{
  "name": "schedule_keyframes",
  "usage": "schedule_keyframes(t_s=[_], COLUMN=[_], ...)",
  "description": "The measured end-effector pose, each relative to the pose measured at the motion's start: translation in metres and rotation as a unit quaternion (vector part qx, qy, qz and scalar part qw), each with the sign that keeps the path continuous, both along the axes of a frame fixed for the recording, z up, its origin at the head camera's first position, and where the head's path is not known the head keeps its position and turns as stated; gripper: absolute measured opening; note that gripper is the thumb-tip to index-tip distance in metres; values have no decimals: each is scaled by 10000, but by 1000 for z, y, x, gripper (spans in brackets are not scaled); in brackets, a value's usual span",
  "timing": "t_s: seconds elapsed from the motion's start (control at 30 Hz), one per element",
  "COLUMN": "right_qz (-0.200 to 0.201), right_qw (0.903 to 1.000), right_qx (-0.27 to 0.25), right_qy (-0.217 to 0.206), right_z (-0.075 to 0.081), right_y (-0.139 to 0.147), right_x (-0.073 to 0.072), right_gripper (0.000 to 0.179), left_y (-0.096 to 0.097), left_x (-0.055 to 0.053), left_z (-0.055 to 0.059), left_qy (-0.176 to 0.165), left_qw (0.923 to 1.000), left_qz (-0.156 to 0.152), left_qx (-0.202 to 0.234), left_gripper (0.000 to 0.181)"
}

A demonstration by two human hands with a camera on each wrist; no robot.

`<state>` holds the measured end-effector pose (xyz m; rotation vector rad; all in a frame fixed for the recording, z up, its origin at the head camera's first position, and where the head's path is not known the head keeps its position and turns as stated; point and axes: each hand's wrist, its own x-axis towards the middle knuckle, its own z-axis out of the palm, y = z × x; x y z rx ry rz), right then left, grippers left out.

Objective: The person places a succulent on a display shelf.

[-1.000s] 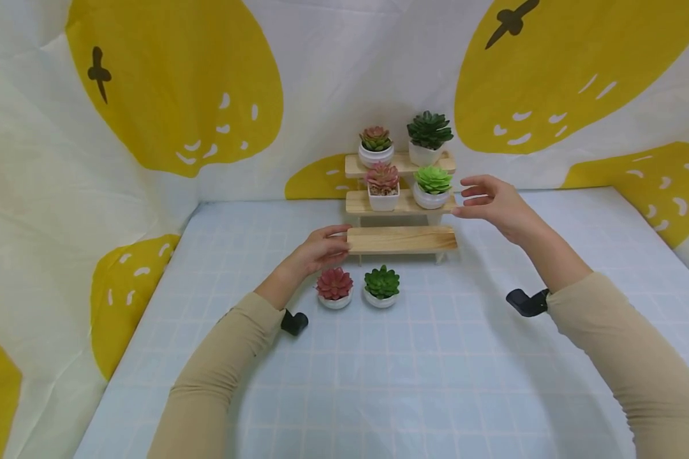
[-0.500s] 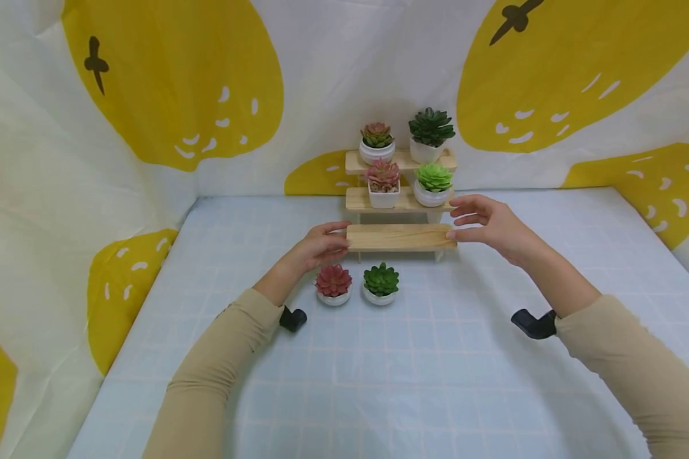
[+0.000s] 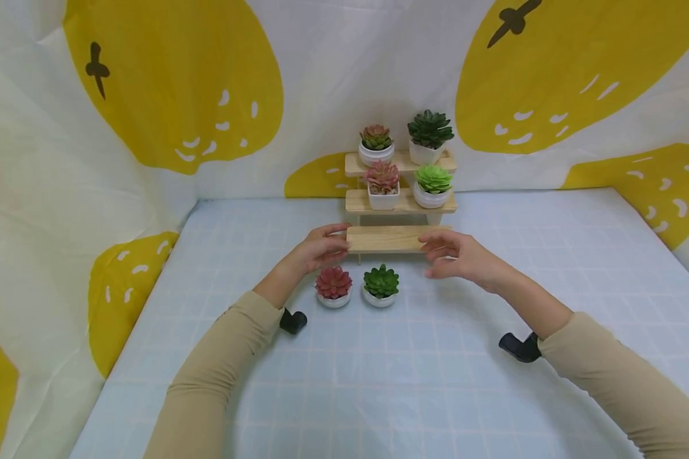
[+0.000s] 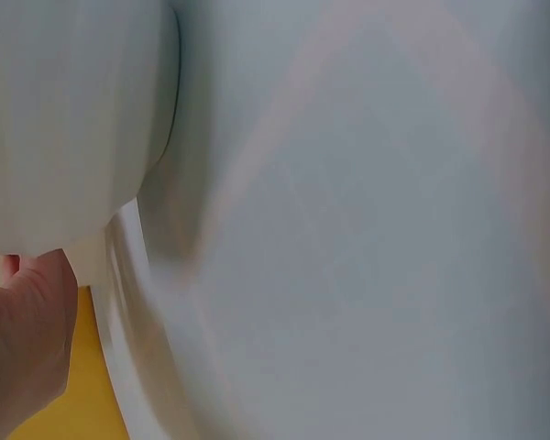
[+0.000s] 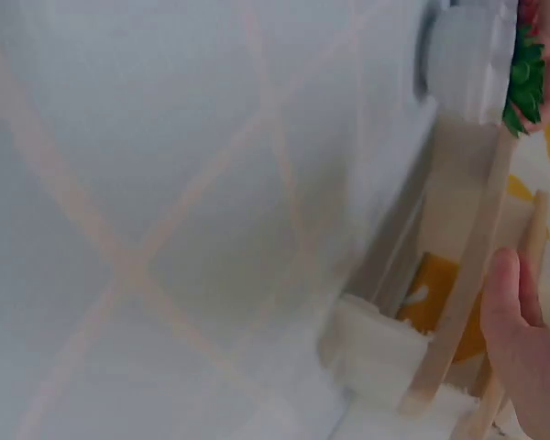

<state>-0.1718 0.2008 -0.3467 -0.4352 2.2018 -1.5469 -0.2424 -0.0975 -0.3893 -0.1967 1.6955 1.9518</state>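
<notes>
A three-tier wooden plant stand [image 3: 387,239] stands against the back cloth. My left hand [image 3: 321,247] holds the left end of its lowest board, with thumb and fingers at that end. In the left wrist view, a large pale pot [image 4: 64,110] partly covers this hand. My right hand [image 3: 456,255] hovers over the right end of the same board, fingers loosely bent and holding nothing. On the table before the stand sit a red succulent [image 3: 333,282] and a dark green succulent [image 3: 381,281], both in white pots. The green one also shows in the right wrist view.
Two potted succulents, reddish-green [image 3: 376,136] and dark green [image 3: 430,129], stand on the top board. The middle board bears a pink succulent [image 3: 382,176] and a bright green one [image 3: 433,179]. A blue checked cloth [image 3: 373,382] covers the table.
My right hand has come down from beside the middle board, past the right end of the lowest board, and moved left and forward of it. My left hand stays at the board's left end.
</notes>
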Motion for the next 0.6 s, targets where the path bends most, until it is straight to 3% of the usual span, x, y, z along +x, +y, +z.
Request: schedule_keyframes(t_s=[0.3, 0.6], right_qz=[595, 789], right_qw=[9978, 9964], right_qx=[-21, 60], right_qy=[-284, -309], right_z=[-19, -35], right_y=[-21, -42], right_x=[2, 2], right_gripper=[73, 71], left_y=[0, 0], left_x=[0, 1], left_z=[-1, 0], left_qy=[27, 56], left_qw=[10000, 10000], left_qz=[-19, -35], left_qx=[23, 53], left_gripper=[56, 56])
